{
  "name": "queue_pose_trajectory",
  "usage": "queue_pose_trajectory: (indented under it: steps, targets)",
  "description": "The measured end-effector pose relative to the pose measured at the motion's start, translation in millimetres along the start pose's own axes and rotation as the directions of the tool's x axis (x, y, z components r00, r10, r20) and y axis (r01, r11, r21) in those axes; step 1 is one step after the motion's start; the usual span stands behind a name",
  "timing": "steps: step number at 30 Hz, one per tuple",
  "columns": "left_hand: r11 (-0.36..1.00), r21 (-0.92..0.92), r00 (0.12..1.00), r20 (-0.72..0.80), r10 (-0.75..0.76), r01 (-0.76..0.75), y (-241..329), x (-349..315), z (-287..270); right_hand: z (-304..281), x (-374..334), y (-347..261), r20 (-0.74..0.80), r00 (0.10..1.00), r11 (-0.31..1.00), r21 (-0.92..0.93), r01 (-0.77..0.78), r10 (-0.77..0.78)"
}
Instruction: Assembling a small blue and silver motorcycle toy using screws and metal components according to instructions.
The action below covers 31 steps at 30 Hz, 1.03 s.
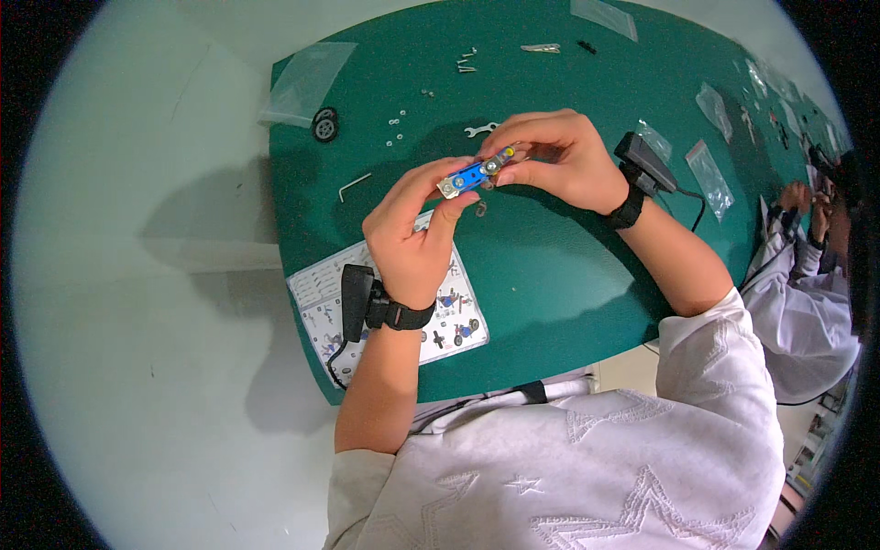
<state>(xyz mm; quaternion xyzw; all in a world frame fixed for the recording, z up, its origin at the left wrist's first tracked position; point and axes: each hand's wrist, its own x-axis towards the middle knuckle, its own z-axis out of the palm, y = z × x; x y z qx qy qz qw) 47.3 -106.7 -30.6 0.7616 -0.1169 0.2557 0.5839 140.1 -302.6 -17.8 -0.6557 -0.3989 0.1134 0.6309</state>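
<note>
Above the green table, both my hands hold a small model part made of blue and grey metal strips (469, 177), joined by screws. My left hand (410, 213) pinches its blue, silver-tipped end between thumb and fingers. At the grey end, which has a yellow spot, my right hand (570, 163) closes its thumb and fingers around it. The part is tilted, its right end farther from me. Just beyond the hands lies an open-ended wrench (480, 130). A small curved grey piece (481, 210) shows beneath the part; whether it touches it I cannot tell.
A printed instruction sheet (472, 323) lies under my left forearm. Left of my hands are a hex key (354, 186) and black wheels (325, 125). Farther back sit several nuts (398, 121), screws (467, 69) and metal strips (541, 49). Plastic bags (709, 180) lie right; another person (797, 302) sits beyond.
</note>
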Motion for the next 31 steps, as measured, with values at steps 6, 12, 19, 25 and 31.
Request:
queue_pose_trajectory:
  steps: [6, 12, 19, 25, 31]
  targets:
    - [0.989, 0.118, 0.996, 0.024, 0.084, -0.086, 0.4, 2.9, 0.4, 1.2, 1.3, -2.3, -0.005, 1.0, 0.999, -0.039, 0.028, -0.028]
    - [0.988, 0.148, 0.999, -0.031, 0.037, -0.032, -0.3, -2.7, 4.6, 0.9, -0.3, -1.9, -0.032, 0.999, 0.994, -0.108, 0.005, -0.009]
    - [0.973, -0.091, 0.943, -0.243, -0.227, 0.211, -11.6, -6.7, 16.2, -0.7, 3.8, 6.3, -0.048, 0.947, 0.905, 0.313, -0.287, 0.317]
    - [0.909, 0.348, 0.973, -0.102, -0.207, 0.229, -18.0, -17.6, 10.9, -15.6, 4.8, 26.5, -0.045, 0.941, 0.846, 0.454, -0.281, 0.336]
    - [0.84, 0.497, 0.973, -0.039, -0.229, 0.218, -20.1, -13.4, 15.5, -28.6, 7.9, 28.4, -0.002, 0.932, 0.755, 0.586, -0.293, 0.363]
